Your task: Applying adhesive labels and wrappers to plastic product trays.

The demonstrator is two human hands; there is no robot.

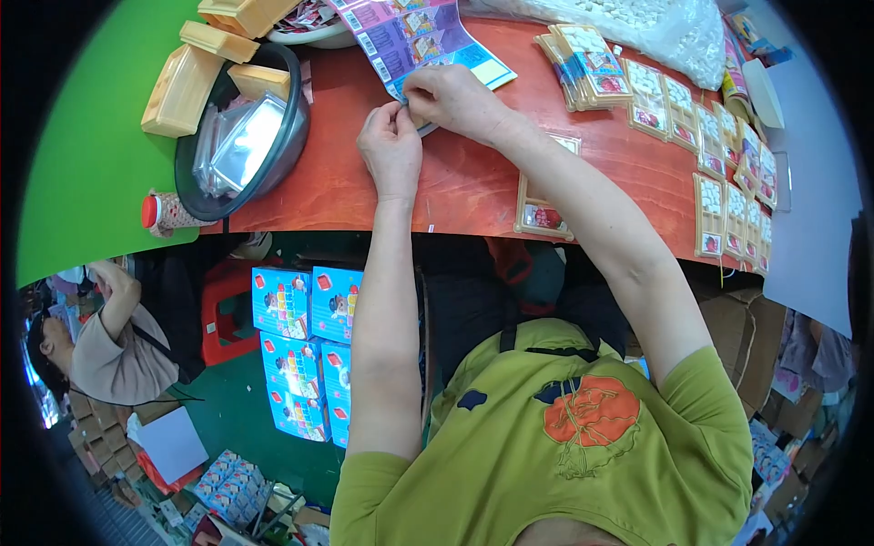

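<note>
A purple and blue printed sheet with several picture panels lies at the far middle of the red table. My right hand pinches its near corner, knuckles up. My left hand is closed beside it, thumb and fingertip meeting at that same corner. Under my hands a white rim shows, probably of a bowl, mostly hidden. Beneath my right forearm lies a tan tray pack, partly covered by the arm. What sits right between the fingertips is too small to make out fully.
A dark basin with clear plastic covers stands left, beside tan plastic trays and a red-lidded jar. Filled tray packs and a bag of white pieces lie right. Blue boxes are stacked below; another person sits left.
</note>
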